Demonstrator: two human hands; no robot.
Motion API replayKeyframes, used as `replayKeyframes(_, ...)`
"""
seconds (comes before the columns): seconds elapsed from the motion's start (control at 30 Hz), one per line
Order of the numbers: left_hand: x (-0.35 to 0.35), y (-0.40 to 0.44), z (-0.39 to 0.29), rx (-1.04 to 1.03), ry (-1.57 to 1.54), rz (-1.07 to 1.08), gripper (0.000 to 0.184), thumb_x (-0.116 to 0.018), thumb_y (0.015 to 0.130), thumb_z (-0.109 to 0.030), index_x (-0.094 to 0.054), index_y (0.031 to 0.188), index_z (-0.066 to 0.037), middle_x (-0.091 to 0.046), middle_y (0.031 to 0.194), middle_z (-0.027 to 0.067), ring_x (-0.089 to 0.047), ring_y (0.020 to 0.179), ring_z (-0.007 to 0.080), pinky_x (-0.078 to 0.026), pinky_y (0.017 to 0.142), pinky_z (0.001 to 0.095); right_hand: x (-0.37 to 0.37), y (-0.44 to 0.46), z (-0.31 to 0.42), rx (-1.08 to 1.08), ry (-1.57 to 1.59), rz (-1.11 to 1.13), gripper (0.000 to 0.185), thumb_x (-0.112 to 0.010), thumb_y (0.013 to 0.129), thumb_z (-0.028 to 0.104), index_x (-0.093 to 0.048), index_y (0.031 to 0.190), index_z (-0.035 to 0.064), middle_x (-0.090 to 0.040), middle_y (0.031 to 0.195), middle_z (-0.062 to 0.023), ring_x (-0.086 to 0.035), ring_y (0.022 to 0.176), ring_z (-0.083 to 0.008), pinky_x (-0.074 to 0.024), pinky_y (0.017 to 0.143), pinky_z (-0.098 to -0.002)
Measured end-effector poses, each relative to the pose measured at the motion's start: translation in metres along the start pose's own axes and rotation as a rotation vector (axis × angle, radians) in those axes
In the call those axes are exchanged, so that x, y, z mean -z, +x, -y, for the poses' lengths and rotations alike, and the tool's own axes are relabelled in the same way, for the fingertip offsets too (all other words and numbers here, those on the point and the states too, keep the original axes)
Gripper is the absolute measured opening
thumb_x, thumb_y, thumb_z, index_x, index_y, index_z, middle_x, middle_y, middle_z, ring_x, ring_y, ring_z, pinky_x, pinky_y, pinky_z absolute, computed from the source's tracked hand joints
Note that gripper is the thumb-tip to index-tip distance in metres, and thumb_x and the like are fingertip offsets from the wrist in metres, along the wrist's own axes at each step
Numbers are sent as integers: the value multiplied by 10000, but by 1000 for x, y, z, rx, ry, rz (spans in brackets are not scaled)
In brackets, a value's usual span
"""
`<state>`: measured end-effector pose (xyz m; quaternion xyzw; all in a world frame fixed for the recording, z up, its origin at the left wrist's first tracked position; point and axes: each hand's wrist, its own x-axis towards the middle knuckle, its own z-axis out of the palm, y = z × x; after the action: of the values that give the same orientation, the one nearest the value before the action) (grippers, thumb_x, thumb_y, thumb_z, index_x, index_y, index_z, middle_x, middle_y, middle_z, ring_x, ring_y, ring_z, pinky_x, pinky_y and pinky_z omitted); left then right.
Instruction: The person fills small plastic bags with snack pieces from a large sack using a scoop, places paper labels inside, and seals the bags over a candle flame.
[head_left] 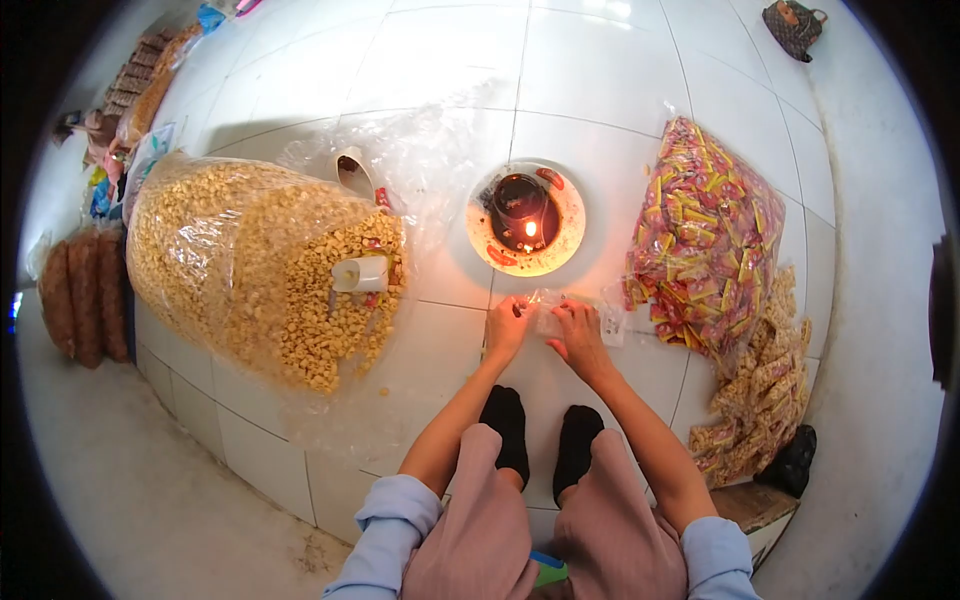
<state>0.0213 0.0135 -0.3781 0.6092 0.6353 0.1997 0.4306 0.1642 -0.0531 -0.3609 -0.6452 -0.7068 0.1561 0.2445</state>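
A thin clear plastic bag [545,322] lies on the tiles between my two hands. My left hand [505,330] is closed at the bag's left edge, its fingertips pinched together; a small dark spot shows at them. My right hand [582,340] rests on the plastic with its fingers stretched forward and the thumb apart. Some white-marked plastic [612,326] shows beside its right edge. Just beyond both hands stands a round plate [573,222] bearing a glass with dark contents [520,198], a small burning flame [530,229] and red patches near the rim.
At left, a large clear sack of yellow snack pieces [230,240] lies open, a white scoop [360,274] on the spill. A white cup [353,172] lies behind. At right are a bag of red-yellow sachets [710,240], packed snacks [755,400] and a black bag [790,462].
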Motion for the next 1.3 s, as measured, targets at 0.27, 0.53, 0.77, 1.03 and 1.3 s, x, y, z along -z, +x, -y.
replayKeyframes(0.27,14,17,-9,-89,-245,-47,312,-695,691,-65,-437,863,-29,-595,686,103,-598,609,185,-473,569,288,-4,10,-14,85,-158,25,539,-689,626,64,-471,1118,101,-389,1179,-94,-358,1126,-302,-353,924,-443)
replayKeyframes(0.53,62,-9,0,65,-287,-214,338,-637,731,-12,-400,966,-62,-505,821,69,-612,809,190,-504,677,280,7,-3,-10,99,-138,-15,395,-594,708,58,-494,1090,64,-413,1192,-128,-337,1169,-328,-335,947,-462)
replayKeyframes(0.77,122,-54,-73,-2,-1106,12,406,-535,779,70,-276,1050,-87,-389,950,63,-592,894,304,-512,815,382,66,29,75,-727,1310,134,310,-569,840,181,-492,1107,44,-500,1103,-115,-498,1035,-245,-392,912,-395)
replayKeyframes(1.03,191,-94,-171,-400,-971,-25,549,-585,764,54,-265,1187,-90,-431,1052,62,-584,903,227,-497,795,310,179,69,143,-302,1103,-6,157,-622,790,99,-566,910,16,-608,793,-49,-550,690,-88,-432,609,-202)
replayKeyframes(1.3,257,-108,-232,-519,-573,-60,428,-739,683,-101,-546,1062,-58,-569,620,-31,-518,636,20,-413,579,159,279,76,203,-25,693,-391,100,-565,803,57,-616,861,-6,-637,768,-46,-577,678,-91,-452,632,-206)
